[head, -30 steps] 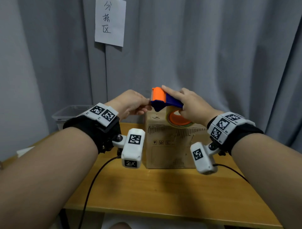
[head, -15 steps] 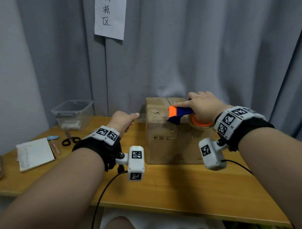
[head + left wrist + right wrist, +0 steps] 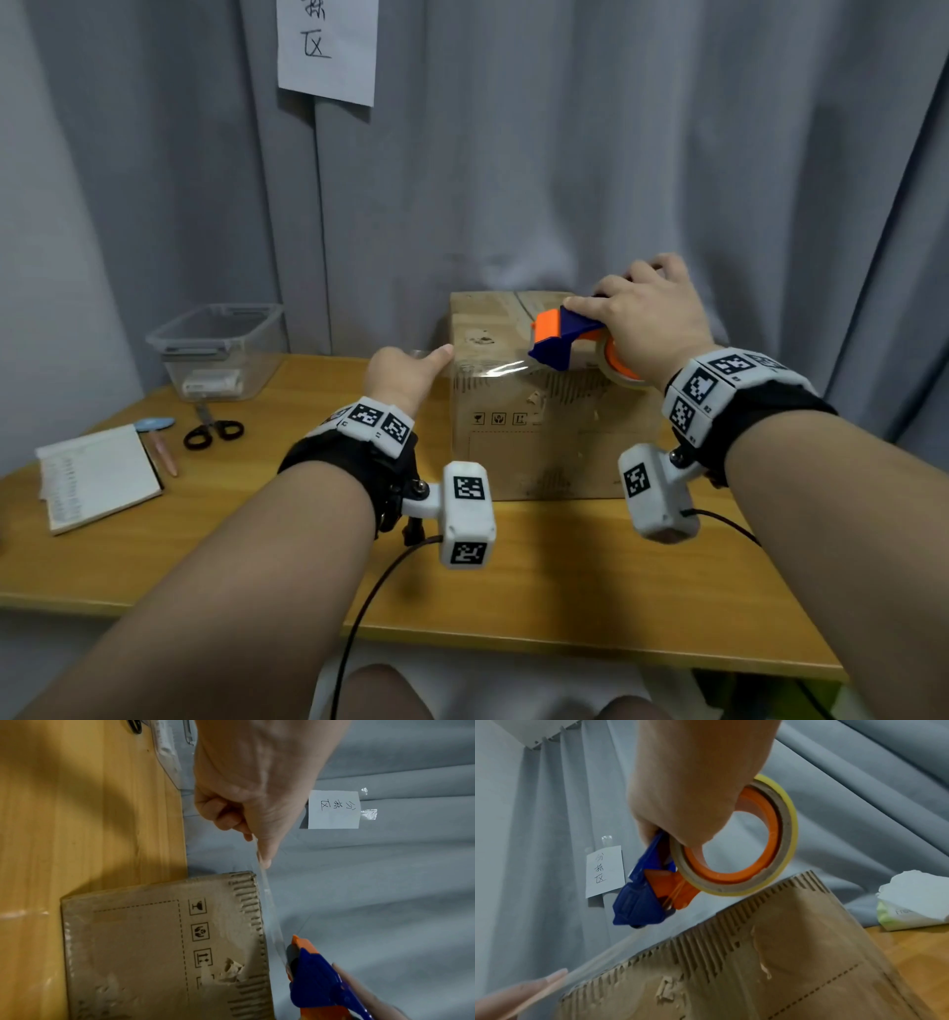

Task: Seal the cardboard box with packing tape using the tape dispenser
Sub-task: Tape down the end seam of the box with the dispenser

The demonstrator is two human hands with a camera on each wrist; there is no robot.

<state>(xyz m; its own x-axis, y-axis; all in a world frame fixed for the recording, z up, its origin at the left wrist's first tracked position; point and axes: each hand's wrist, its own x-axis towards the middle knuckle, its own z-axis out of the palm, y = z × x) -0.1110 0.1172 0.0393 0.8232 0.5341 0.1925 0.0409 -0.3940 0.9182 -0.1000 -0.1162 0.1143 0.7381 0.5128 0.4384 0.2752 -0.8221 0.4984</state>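
A worn cardboard box [image 3: 544, 442] stands on the wooden table against the curtain. My right hand [image 3: 642, 318] grips the blue and orange tape dispenser [image 3: 562, 342] over the box's top, near its front edge; the tape roll [image 3: 734, 839] sits under my palm. A clear strip of tape [image 3: 488, 367] runs from the dispenser leftward past the box's left top corner. My left hand [image 3: 411, 370] pinches the strip's free end just left of the box [image 3: 167, 947]. In the left wrist view the tape [image 3: 270, 906] stretches taut from my fingertips [image 3: 264, 858] to the dispenser [image 3: 316, 981].
A clear plastic bin [image 3: 221, 349] stands at the back left. Scissors [image 3: 213, 431], a pen [image 3: 164, 452] and a notebook [image 3: 97, 478] lie on the left of the table [image 3: 565, 591]. A tissue pack [image 3: 913, 902] lies right of the box. Wrist camera cables trail over the front edge.
Both hands have come down from above the box. The right hand moved the dispenser to the right along the top while the left drew the tape end out to the left.
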